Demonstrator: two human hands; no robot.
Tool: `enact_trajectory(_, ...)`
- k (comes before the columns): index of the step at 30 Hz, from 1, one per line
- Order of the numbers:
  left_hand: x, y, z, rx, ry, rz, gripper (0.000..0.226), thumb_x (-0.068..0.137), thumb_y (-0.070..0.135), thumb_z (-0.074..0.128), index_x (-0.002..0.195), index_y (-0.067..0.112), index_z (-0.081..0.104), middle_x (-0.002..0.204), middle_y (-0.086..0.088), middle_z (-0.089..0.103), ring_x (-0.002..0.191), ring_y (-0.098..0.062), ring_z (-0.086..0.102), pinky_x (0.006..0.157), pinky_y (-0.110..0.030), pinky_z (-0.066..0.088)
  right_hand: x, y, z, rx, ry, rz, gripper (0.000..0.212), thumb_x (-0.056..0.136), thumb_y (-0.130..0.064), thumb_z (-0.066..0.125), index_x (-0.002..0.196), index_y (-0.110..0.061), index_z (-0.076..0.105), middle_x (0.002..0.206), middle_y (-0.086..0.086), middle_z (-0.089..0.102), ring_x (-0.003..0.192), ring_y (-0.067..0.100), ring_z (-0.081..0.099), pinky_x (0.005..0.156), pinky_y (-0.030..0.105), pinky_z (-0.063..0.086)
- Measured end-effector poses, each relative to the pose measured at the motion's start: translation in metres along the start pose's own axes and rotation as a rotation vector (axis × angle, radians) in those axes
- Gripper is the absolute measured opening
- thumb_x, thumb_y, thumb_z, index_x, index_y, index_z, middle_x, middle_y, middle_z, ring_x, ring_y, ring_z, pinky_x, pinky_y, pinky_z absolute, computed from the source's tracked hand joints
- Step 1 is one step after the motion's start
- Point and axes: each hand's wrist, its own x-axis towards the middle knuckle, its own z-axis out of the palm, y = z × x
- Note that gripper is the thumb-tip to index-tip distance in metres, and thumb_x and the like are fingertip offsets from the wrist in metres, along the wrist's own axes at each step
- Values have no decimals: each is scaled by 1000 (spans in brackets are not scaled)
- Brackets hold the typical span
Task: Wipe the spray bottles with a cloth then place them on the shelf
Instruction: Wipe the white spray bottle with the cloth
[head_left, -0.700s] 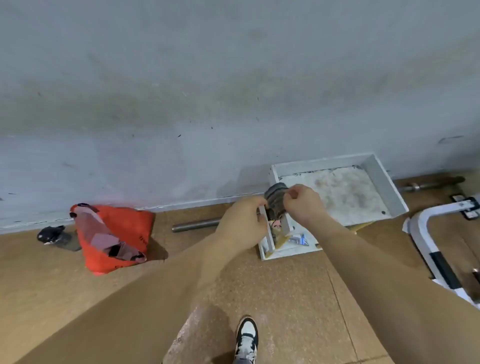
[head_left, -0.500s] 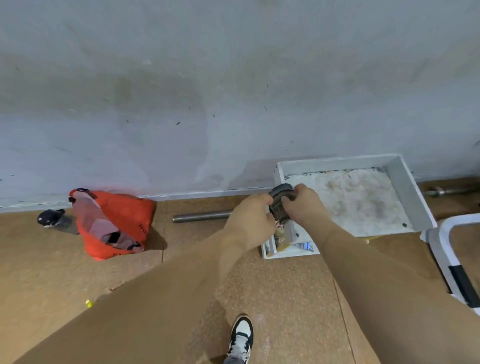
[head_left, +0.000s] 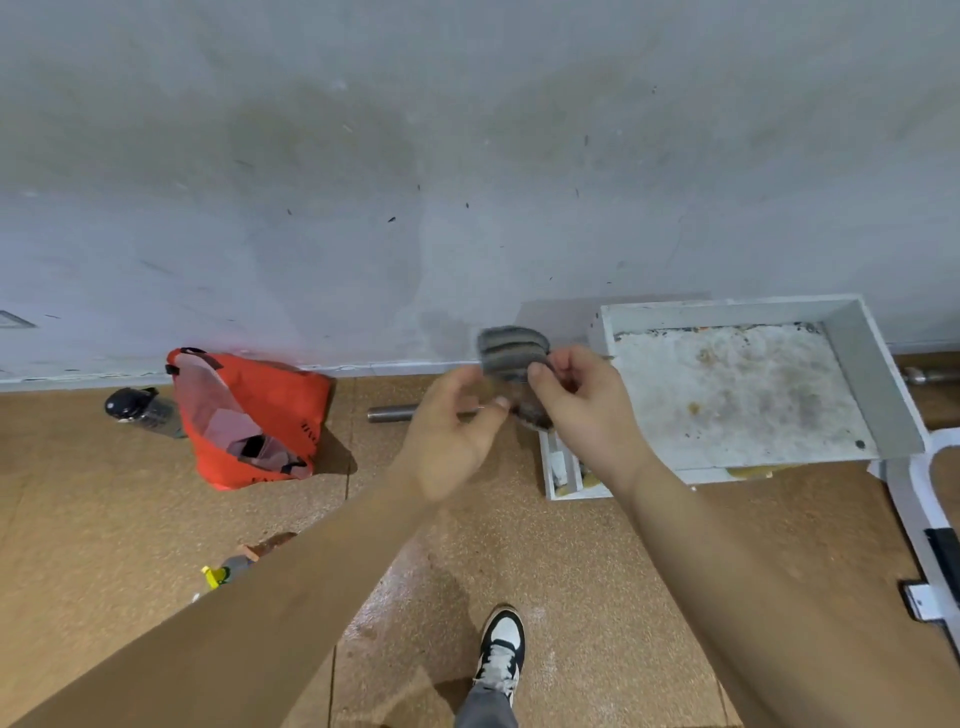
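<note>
I hold a grey striped cloth (head_left: 511, 347) in front of me, above the floor near the wall. My right hand (head_left: 587, 410) pinches its right side. My left hand (head_left: 452, 431) is blurred, and its curled fingertips meet the cloth's lower edge. A spray bottle (head_left: 226, 571) with a yellow nozzle lies on the floor, mostly hidden behind my left forearm. The white shelf unit (head_left: 862, 374) stands against the wall to the right of my hands, and its top is stained. Small items sit in its lower front part (head_left: 563, 467).
A red bag (head_left: 291, 400) lies open by the wall on the left, with a dark-capped bottle (head_left: 130, 405) beside it. A metal bar (head_left: 389, 414) runs along the skirting. A white frame (head_left: 919, 499) stands at the right edge. My shoe (head_left: 501, 649) is below.
My hands have risen and moved slightly apart, and the cloth has spread out between them. The view has shifted, and the spray bottle on the floor has come into sight.
</note>
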Motion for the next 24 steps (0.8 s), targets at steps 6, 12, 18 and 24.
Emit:
enact_trajectory(6,-26,-32,-95,-501,137,-279,16,95,25,74,108,18,69,95,-6,78,83,-20,75,69,-34,59,-49,-24,110,270,-237,238,17,93,-26,65,77,-21,67,86,9,68,90,26,63,84,41,46)
enact_trajectory(12,-48,-162,-211,-364,202,-231,15,90,14,75,93,12,61,83,-5,68,69,-9,68,53,-19,50,-74,22,278,216,-257,367,29,102,-33,59,115,-12,75,111,14,78,103,27,75,92,43,58)
enact_trajectory(18,-53,-333,-292,-118,306,-212,19,87,14,74,95,11,57,76,1,57,69,-16,52,54,-22,41,-83,136,460,101,-390,483,16,91,-25,67,96,-13,77,104,20,78,92,32,76,84,44,59)
enact_trajectory(24,-22,-517,-284,-150,382,-198,14,91,21,76,99,21,64,89,-5,71,78,-19,63,76,-38,56,-79,292,552,21,-534,564,44,85,-45,63,119,-17,71,107,12,79,104,32,75,103,52,55)
